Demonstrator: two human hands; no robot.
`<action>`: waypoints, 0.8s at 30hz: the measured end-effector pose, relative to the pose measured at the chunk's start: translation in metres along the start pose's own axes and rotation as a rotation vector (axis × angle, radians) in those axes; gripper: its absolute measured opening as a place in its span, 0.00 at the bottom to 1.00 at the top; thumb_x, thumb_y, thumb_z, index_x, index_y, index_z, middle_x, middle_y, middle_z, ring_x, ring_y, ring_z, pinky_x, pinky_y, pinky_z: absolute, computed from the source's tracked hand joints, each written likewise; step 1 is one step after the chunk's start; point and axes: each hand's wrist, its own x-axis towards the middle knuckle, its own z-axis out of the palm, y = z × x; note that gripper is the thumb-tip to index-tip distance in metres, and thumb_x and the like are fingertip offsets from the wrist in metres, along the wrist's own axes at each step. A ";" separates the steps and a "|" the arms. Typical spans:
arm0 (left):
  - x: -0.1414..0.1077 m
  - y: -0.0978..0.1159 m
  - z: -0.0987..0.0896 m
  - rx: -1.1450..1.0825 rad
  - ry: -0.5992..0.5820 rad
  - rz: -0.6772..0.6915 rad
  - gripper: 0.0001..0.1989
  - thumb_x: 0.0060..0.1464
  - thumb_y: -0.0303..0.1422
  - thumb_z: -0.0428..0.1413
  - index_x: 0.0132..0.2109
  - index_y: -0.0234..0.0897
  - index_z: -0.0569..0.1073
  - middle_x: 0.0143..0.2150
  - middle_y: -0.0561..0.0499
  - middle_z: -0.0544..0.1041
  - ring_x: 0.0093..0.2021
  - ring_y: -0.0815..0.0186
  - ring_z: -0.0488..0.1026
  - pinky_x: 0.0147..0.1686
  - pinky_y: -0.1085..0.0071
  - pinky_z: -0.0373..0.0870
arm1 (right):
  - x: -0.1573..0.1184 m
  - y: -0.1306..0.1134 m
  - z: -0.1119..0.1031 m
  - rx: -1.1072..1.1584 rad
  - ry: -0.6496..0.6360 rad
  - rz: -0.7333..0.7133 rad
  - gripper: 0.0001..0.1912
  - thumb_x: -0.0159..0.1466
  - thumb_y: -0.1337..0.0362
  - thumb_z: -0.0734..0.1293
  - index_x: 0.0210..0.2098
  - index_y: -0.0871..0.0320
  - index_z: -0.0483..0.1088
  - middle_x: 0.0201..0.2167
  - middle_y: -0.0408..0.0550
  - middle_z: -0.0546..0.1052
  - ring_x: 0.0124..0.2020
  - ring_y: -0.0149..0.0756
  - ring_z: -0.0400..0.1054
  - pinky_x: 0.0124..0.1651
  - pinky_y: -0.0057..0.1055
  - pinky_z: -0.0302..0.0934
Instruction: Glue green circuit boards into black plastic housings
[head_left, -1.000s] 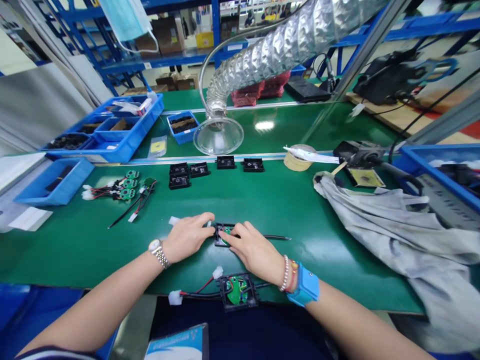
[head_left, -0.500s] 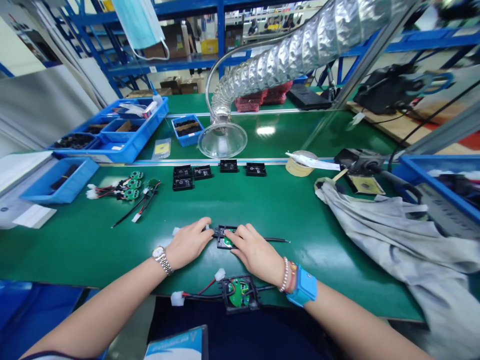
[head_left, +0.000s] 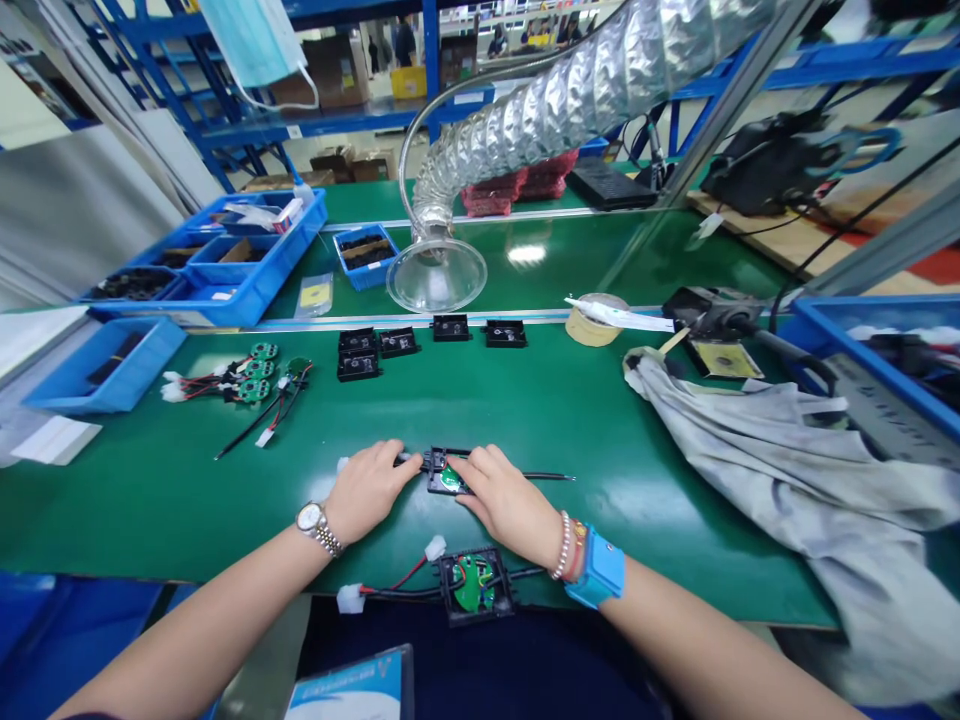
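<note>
A small black plastic case (head_left: pixel 436 482) with a green circuit board (head_left: pixel 450 479) inside lies on the bench before me. My left hand (head_left: pixel 367 492) pinches the dark cable (head_left: pixel 411 461) at the case's left end; a white connector shows partly behind that hand. My right hand (head_left: pixel 510 505) grips the case from the right, its fingertips on the board and covering part of it. A black cable (head_left: pixel 553 476) runs out to the right. Nearer to me, at the bench edge, lies a second case (head_left: pixel 444 606) with a board, wires and white connectors (head_left: pixel 350 598).
Several empty black cases (head_left: pixel 358 366) sit farther back. Wired circuit boards (head_left: pixel 257 368) lie left, near a blue bin (head_left: pixel 105 370). A fume extraction hood (head_left: pixel 436 276) hangs over the bench. Tape roll (head_left: pixel 592 328), grey cloth (head_left: pixel 720 440) and a blue crate (head_left: pixel 885 345) are right.
The view has shifted slightly, so the bench things appear a little farther left. Both hands stay at the same case, with the left fingers still on its cable.
</note>
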 end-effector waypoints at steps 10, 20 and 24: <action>0.009 -0.008 -0.002 0.037 -0.068 0.185 0.10 0.58 0.26 0.42 0.41 0.36 0.67 0.29 0.49 0.66 0.30 0.66 0.66 0.26 0.73 0.64 | 0.000 0.000 -0.003 0.036 -0.015 -0.001 0.17 0.59 0.70 0.63 0.47 0.65 0.63 0.36 0.52 0.66 0.35 0.38 0.57 0.41 0.37 0.60; 0.012 0.003 -0.006 0.093 -0.088 0.202 0.09 0.54 0.23 0.44 0.41 0.34 0.66 0.31 0.47 0.68 0.31 0.64 0.68 0.26 0.71 0.68 | 0.001 0.000 0.000 0.021 -0.022 0.000 0.16 0.59 0.70 0.62 0.47 0.66 0.63 0.36 0.53 0.66 0.35 0.39 0.56 0.42 0.38 0.60; 0.012 0.006 -0.008 0.101 -0.124 0.202 0.10 0.54 0.22 0.45 0.41 0.33 0.66 0.33 0.45 0.68 0.31 0.63 0.68 0.26 0.70 0.68 | 0.002 -0.001 -0.001 0.006 -0.033 0.009 0.16 0.60 0.70 0.61 0.48 0.66 0.63 0.36 0.53 0.65 0.35 0.39 0.56 0.42 0.38 0.60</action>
